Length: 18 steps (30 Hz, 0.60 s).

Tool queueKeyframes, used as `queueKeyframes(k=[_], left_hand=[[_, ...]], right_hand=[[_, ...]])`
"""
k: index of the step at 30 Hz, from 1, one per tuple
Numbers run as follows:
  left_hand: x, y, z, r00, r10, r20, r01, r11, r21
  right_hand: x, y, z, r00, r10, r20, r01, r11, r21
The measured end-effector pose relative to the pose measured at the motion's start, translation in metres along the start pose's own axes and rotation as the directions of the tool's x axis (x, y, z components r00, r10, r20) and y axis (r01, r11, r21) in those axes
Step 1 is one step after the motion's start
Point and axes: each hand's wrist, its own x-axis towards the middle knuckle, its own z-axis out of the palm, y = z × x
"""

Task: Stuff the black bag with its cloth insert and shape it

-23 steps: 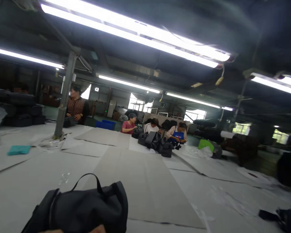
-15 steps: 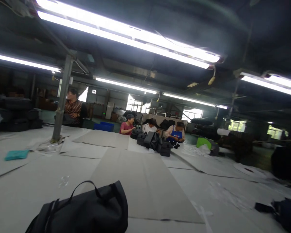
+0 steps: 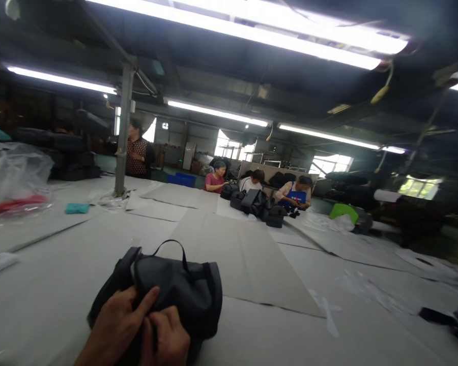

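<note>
Both hands at near edge of black bag [image 3: 175, 290] on grey table [image 3: 252, 335]: left hand [image 3: 116, 325] pinching fabric, right hand [image 3: 168, 340] fisted on it. Bag soft, matte, crumpled, thin loop handle on top.

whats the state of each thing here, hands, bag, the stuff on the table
left hand: on the black bag, thumb out, gripping the fabric
right hand: closed on the bag's near edge
black bag: lying on the table, slumped, thin loop handle standing up
table: covered with flat grey sheets
clear plastic bag: crumpled, something red inside
teal cloth: lying flat
</note>
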Motion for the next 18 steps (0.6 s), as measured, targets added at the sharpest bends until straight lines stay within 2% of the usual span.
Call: queueKeyframes(k=[2,3,6,7,9,10,12,13,15,16,18], left_hand=[[-0.003,0.016,-0.001,0.990,-0.133,0.053,0.142,0.964,-0.225],[-0.004,0.022,0.000,0.979,-0.186,0.085,0.204,0.914,-0.351],[-0.005,0.029,0.003,0.933,-0.315,0.174,0.348,0.674,-0.651],[-0.005,0.028,0.003,0.918,-0.354,0.176,0.369,0.608,-0.703],[-0.002,0.021,0.002,0.882,-0.461,0.094,0.358,0.527,-0.771],[0.000,0.016,0.000,0.859,-0.512,0.020,0.331,0.524,-0.785],[0.002,0.004,-0.007,0.817,-0.563,-0.124,0.297,0.596,-0.746],[0.003,-0.002,-0.010,0.815,-0.556,-0.161,0.303,0.646,-0.700],[0.004,-0.011,-0.018,0.827,-0.540,-0.158,0.337,0.701,-0.629],[0.004,-0.013,-0.021,0.825,-0.547,-0.140,0.342,0.681,-0.647],[0.006,-0.010,-0.024,0.806,-0.582,-0.105,0.296,0.550,-0.781]], right_hand=[[0.007,-0.006,-0.010,0.999,-0.046,0.018,0.047,0.999,-0.005],[0.009,-0.007,-0.013,0.998,-0.060,0.025,0.060,0.998,-0.013],[0.013,-0.006,-0.021,0.999,-0.042,0.007,0.042,0.999,-0.008],[0.013,-0.002,-0.024,0.999,-0.031,-0.011,0.031,1.000,0.003],[0.014,0.010,-0.037,0.996,0.000,-0.086,0.000,1.000,-0.002],[0.015,0.019,-0.046,0.992,0.027,-0.119,-0.029,0.999,-0.014],[0.016,0.038,-0.067,0.985,0.100,-0.139,-0.105,0.994,-0.028],[0.017,0.047,-0.077,0.983,0.134,-0.123,-0.138,0.990,-0.028],[0.020,0.059,-0.092,0.984,0.164,-0.064,-0.165,0.986,-0.017],[0.022,0.061,-0.096,0.988,0.146,-0.045,-0.147,0.989,-0.019],[0.024,0.059,-0.094,0.997,0.069,-0.019,-0.070,0.997,-0.035]])
